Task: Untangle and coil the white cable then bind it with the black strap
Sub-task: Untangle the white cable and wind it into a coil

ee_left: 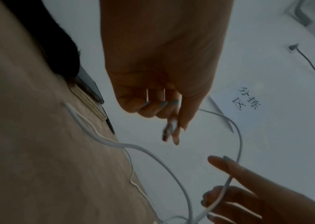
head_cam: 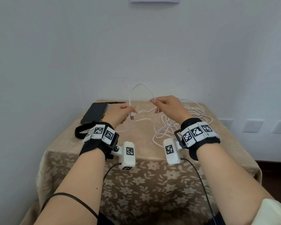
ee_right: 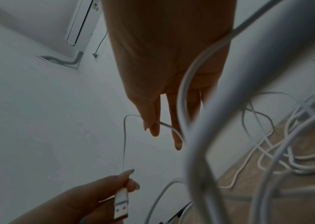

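Observation:
A long white cable (head_cam: 167,125) lies tangled on the table's right half, and one loop (head_cam: 141,86) of it arches up between my hands. My left hand (head_cam: 120,113) pinches the USB plug (head_cam: 132,115) at the cable's end; the plug (ee_right: 121,204) also shows in the right wrist view. My right hand (head_cam: 167,106) pinches the cable (ee_right: 164,125) a short way along, above the table. The black strap (head_cam: 79,131) lies in a loop on the cloth, left of my left wrist and partly hidden by it.
A dark phone (head_cam: 95,115) lies at the table's back left, with a thin dark stick (head_cam: 115,102) behind it. The beige flowered tablecloth (head_cam: 136,184) hangs over the front edge. A white wall (head_cam: 136,46) rises directly behind the table.

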